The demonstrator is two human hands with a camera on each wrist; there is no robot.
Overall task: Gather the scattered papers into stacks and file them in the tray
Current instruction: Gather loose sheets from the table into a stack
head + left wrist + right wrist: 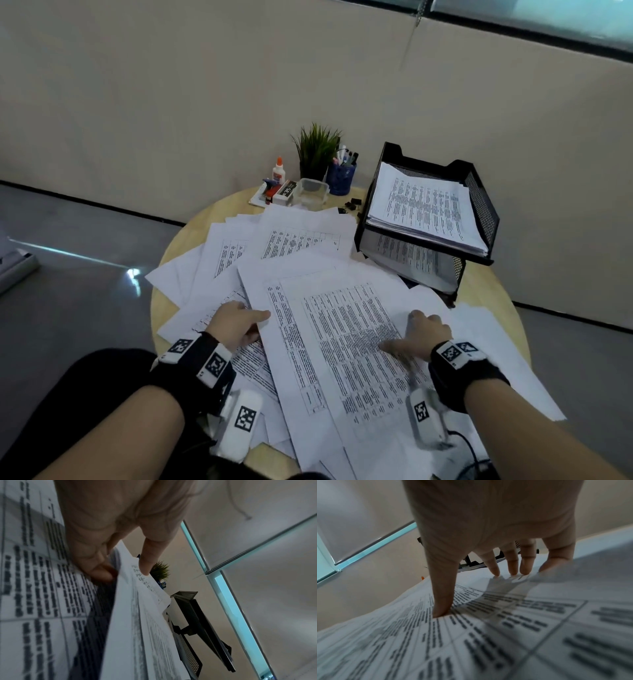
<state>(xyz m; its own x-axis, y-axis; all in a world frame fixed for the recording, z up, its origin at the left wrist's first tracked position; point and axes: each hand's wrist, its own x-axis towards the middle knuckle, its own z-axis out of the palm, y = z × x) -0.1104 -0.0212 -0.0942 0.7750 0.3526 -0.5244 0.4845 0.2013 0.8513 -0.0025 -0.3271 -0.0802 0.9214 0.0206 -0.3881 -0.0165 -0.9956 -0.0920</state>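
The scattered papers (308,274) lie in a loose, overlapping heap across most of the round wooden bench (486,284), fanned at many angles, some corners overhanging the near edge. The black mesh tray (479,205) stands at the far right of the bench, and both of its tiers already carry printed sheets.

The left hand (236,323) is at the left edge of the nearest bundle: in the left wrist view the thumb lies on top of the sheets and the fingers (101,566) curl underneath, pinching several edges together. The right hand (423,337) lies spread on top of the same bundle, fingers apart and fairly straight, thumb and fingertips (511,568) pressing on the printed face without closing round anything.

These sheets look thin, light and limp. A single one would likely sag if lifted by a corner, and the smooth faces probably slide easily over one another, so a pile may fan out or shed pages when tilted. Edges crease readily. The safest hold is probably along two opposite long edges, thumbs on top and fingers below, after squaring the bundle against the bench. A thicker stack should behave more stiffly than a few leaves and should slide into a tier flat, short edge first.
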